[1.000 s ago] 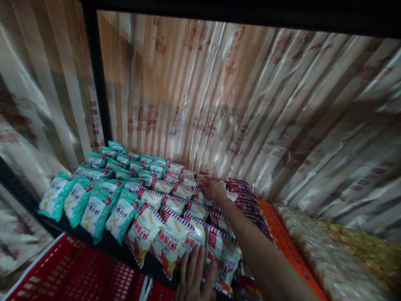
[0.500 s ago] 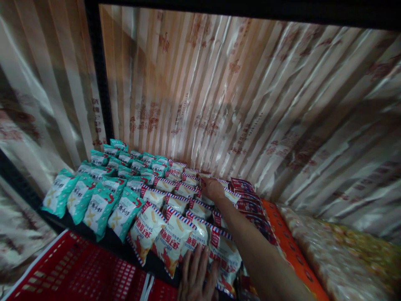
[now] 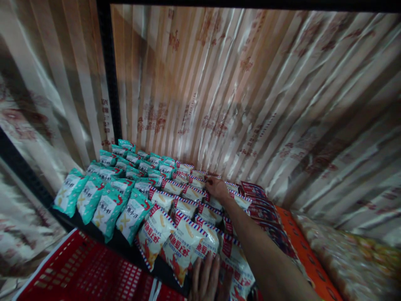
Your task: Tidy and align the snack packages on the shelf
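My right hand reaches deep into the shelf and rests, fingers curled, on the rear white snack bags with red-and-blue striped edges; whether it grips one is hidden. My left hand lies flat, fingers apart, on the front white bags at the shelf's near edge. Teal snack bags fill the rows to the left. Dark red packets stand to the right of my forearm.
A red plastic basket sits below the shelf front at lower left. An orange packet row and clear-wrapped yellowish packs lie at right. A ribbed, striped back wall and a black upright post bound the shelf.
The view has shifted so everything sits further right. My right hand has stayed at the rear white bags; my left hand has slid lower in the picture, still flat on the front bags.
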`<state>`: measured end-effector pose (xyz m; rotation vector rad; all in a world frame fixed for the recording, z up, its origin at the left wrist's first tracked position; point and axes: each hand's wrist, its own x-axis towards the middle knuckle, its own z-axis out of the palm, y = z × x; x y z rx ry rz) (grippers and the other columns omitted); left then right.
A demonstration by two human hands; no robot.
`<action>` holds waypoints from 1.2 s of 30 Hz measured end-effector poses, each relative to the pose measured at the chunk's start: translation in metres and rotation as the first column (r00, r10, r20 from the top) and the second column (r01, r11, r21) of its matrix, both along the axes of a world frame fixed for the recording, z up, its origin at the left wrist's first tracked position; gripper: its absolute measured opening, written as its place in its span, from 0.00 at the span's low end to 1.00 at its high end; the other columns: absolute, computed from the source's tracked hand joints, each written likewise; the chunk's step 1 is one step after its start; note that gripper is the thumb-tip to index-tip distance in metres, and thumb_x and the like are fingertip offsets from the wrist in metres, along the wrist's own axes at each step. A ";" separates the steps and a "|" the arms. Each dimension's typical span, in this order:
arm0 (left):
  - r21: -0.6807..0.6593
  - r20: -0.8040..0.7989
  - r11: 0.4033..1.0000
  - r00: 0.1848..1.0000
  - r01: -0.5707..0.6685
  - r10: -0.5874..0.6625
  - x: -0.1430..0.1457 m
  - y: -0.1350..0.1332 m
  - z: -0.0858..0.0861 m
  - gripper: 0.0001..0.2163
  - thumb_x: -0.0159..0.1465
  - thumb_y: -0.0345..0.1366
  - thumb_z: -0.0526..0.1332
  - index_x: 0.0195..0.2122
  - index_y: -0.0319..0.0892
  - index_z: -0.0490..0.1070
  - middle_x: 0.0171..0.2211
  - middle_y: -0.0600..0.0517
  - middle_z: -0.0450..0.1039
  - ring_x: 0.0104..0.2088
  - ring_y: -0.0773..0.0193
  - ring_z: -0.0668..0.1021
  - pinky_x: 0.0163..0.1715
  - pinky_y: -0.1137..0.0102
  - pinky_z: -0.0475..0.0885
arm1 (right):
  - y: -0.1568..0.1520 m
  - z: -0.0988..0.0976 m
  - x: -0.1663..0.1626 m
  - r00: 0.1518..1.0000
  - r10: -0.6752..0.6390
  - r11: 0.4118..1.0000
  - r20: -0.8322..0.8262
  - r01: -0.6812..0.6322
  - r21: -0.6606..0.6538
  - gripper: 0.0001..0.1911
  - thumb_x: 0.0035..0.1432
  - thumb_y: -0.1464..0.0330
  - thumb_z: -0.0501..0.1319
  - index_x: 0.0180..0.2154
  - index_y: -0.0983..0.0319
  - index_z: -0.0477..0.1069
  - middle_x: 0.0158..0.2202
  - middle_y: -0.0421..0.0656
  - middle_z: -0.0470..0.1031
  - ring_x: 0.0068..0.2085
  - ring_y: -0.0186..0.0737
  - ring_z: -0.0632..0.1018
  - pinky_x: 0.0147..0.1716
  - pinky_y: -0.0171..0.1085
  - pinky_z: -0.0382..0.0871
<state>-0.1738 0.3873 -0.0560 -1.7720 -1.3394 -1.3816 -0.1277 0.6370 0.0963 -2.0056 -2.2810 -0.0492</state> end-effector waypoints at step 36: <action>0.053 0.132 0.999 0.991 0.005 -0.012 0.010 0.004 0.002 0.15 0.62 0.33 0.54 0.49 0.47 0.72 0.48 0.47 0.76 0.56 0.55 0.72 0.60 0.55 0.60 | 0.010 -0.008 -0.002 1.000 -0.003 0.997 -0.014 0.002 -0.072 0.21 0.57 0.69 0.53 0.51 0.55 0.73 0.49 0.42 0.77 0.51 0.44 0.76 0.52 0.43 0.65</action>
